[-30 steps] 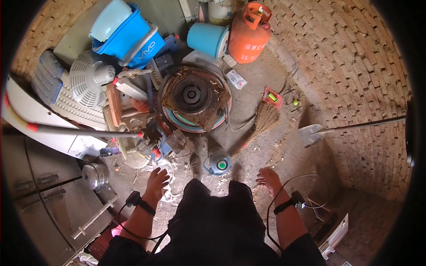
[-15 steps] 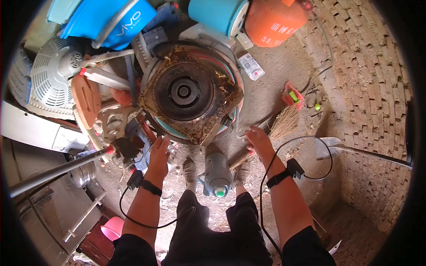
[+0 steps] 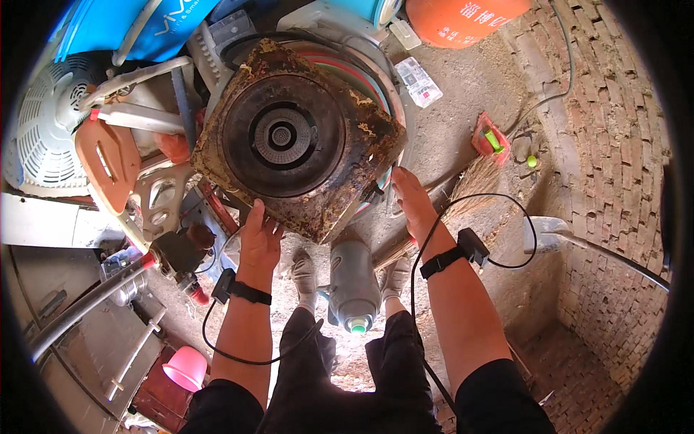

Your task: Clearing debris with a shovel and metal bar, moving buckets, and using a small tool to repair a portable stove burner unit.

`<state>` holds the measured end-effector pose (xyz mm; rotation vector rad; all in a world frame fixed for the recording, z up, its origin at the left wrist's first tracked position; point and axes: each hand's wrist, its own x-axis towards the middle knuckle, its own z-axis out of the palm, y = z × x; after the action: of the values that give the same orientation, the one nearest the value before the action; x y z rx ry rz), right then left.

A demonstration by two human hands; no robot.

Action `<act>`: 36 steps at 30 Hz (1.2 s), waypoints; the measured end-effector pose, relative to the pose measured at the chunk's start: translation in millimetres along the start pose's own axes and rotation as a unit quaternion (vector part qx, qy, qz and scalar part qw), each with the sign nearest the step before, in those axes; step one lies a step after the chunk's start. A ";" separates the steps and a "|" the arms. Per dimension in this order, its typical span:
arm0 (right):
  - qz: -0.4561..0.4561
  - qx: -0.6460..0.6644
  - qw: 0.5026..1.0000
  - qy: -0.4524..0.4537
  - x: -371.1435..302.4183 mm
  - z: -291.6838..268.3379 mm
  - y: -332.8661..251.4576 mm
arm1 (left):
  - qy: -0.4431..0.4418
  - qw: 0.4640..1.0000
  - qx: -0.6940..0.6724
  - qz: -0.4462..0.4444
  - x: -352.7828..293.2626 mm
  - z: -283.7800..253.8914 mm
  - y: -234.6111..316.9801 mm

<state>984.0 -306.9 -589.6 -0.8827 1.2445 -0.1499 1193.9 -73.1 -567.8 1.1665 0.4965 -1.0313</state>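
A square, heavily rusted burner stove [image 3: 356, 152] with a round dark burner [image 3: 283, 136] at its centre fills the upper middle. It stands over pale, round-rimmed things that it partly hides. My left hand [image 3: 260, 242] is open by the stove's lower left edge, its fingertips at or very near the metal. Over on the other side, my right hand [image 3: 413, 201] is open as well, fingers stretched toward the right edge below the corner. Whether either hand touches the stove I cannot tell. Neither holds anything. A strap with a dark box and a cable circles each wrist.
Between my feet stands a grey flask-like container [image 3: 354, 278] with a green top. A straw broom [image 3: 473, 181], a red dustpan [image 3: 483, 134] and a shovel [image 3: 547, 235] lie right, before a brick wall [image 3: 607, 123]. Clutter crowds the left, including a metal pole [image 3: 94, 307] and a pink bowl [image 3: 186, 367].
Both hands have moved up to the stove's lower left and right edges. The stove looks larger and nearer, and the view has shifted a little.
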 end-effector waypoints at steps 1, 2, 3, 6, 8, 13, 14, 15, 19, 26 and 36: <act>0.001 0.002 1.000 -0.002 3.7 0.6 5.5 | 0.002 1.000 0.002 0.001 1.2 -3.3 0.9; 0.003 0.003 1.000 -0.023 5.4 -1.8 11.4 | 0.008 1.000 0.001 -0.001 -0.2 -1.0 0.4; 0.006 0.005 0.999 -0.045 6.8 -3.7 16.9 | 0.014 1.000 0.000 -0.003 -1.7 1.6 0.4; 0.055 0.024 0.998 -0.030 14.4 -7.9 39.2 | 0.015 1.000 -0.009 -0.012 1.5 3.3 -5.6; 0.053 0.023 0.997 -0.045 16.5 -8.8 55.1 | 0.017 1.000 -0.002 -0.009 2.5 4.2 -5.9; -0.002 -0.046 0.998 -0.036 21.5 -17.4 76.5 | 0.009 1.000 0.006 0.001 6.0 3.1 -10.6; -0.036 -0.102 0.994 0.019 19.0 -15.4 72.8 | 0.015 1.000 0.011 0.005 6.2 1.3 -8.7; -0.069 -0.157 0.982 0.074 17.4 -13.4 69.6 | 0.021 1.000 0.017 0.010 6.1 -0.4 -7.8; -0.075 -0.119 0.987 0.079 32.8 -25.5 56.6 | 0.013 1.000 0.027 -0.001 5.0 -1.7 -16.3; -0.215 -0.107 0.967 0.081 56.2 -14.4 -22.4 | 0.043 0.997 0.019 -0.061 -13.9 0.7 -46.9; -0.106 -0.089 0.990 0.002 61.6 -7.9 -66.6 | -0.094 0.994 -0.053 -0.026 -15.2 19.0 -64.3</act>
<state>1022.6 -389.3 -593.2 -1.1704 1.1782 -0.2116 1127.9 -86.7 -581.8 0.9565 0.4285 -1.1341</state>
